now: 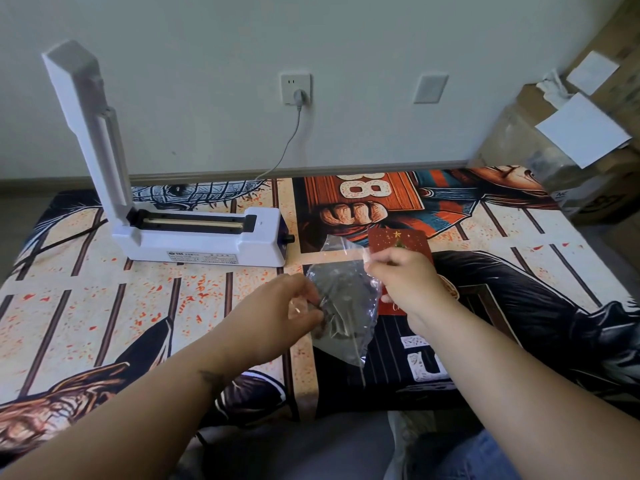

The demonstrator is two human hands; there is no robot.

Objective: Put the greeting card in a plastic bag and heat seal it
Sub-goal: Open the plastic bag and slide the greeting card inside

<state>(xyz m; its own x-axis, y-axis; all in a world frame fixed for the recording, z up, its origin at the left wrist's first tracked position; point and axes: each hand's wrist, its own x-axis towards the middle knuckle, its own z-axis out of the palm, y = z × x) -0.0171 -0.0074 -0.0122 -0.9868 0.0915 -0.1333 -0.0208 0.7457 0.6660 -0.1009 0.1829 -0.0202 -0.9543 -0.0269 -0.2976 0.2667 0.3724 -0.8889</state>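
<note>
A clear plastic bag (343, 299) hangs above the middle of the table, held between both hands. My left hand (298, 306) pinches its lower left edge. My right hand (405, 282) pinches the bag's upper right edge. A red greeting card (398, 241) with a gold star lies flat on the table under my right hand, partly hidden by it. The white heat sealer (204, 237) stands at the back left with its lid arm (86, 123) raised upright, leaving the sealing strip exposed.
A printed cloth (138, 306) covers the table. The sealer's grey cable (287, 143) runs to a wall socket (295, 89). Cardboard boxes (571, 143) with white paper sheets stack at the right. A black knob (289, 238) sticks out of the sealer's right end.
</note>
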